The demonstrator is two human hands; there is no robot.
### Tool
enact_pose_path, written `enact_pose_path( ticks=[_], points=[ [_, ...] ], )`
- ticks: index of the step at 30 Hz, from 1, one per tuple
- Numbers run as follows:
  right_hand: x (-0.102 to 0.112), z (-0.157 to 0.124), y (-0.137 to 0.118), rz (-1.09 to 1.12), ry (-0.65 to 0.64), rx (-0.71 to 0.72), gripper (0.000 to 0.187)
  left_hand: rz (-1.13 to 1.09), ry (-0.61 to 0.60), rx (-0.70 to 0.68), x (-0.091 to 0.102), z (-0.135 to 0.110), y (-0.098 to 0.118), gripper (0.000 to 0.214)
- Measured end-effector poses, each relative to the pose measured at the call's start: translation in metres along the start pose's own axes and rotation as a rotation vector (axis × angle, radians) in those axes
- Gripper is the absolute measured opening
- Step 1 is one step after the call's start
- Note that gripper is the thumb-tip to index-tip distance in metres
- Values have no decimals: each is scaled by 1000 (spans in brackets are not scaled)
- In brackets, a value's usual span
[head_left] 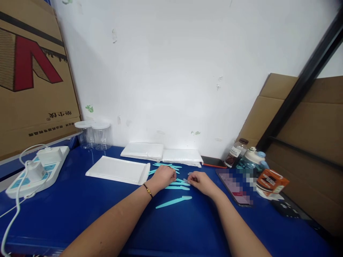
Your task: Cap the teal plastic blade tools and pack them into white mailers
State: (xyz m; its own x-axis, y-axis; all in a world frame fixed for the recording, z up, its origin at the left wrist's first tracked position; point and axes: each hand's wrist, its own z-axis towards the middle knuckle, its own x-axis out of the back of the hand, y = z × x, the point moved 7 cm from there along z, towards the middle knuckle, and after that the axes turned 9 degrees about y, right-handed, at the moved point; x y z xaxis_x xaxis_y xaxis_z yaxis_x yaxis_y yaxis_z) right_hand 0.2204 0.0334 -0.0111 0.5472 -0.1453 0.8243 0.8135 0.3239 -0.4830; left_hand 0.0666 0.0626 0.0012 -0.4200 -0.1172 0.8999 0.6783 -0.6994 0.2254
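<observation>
Several light-teal eyebrow razors (174, 202) lie on the blue table; one is nearest me, and others are loosely grouped behind and under my hands. My left hand (164, 177) is closed over the group, its fingers bent down around a razor (182, 181) whose head points right. Close by on the right, my right hand (199, 182) has thumb and fingers pinched at that razor's head. A small translucent piece, perhaps a blade cap, shows at those fingertips. The fingers hide part of the razor's handle.
A white padded envelope (118, 170) lies left of the razors, with white packets (142, 150) along the wall. On the left are a power strip (40, 171) and clear jars (102, 137). A phone (233, 187), bottle (235, 153), jug (252, 160) and orange box (272, 182) stand or lie right.
</observation>
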Motion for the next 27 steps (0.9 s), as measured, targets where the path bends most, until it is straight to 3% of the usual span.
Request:
enact_pose_path(
  ticks=[13, 16, 19, 22, 27],
  points=[
    [-8, -1, -17, 83, -62, 19, 14, -102, -50, -25, -3, -2, 12, 11],
    [3, -2, -5, 108, -58, -8, 17, -81, 32, 61, 16, -2, -12, 22],
    [32, -2, 21, 44, 137, -88, 20, 60, 97, 207, 34, -5, -48, 25],
    [51, -4, 43, -49, 216, -171, 19, 163, 23, 265, 30, -8, -71, 21],
    [53, -8, 54, -123, 204, -225, 13, 161, 14, 261, 20, -7, -75, 15]
  ],
)
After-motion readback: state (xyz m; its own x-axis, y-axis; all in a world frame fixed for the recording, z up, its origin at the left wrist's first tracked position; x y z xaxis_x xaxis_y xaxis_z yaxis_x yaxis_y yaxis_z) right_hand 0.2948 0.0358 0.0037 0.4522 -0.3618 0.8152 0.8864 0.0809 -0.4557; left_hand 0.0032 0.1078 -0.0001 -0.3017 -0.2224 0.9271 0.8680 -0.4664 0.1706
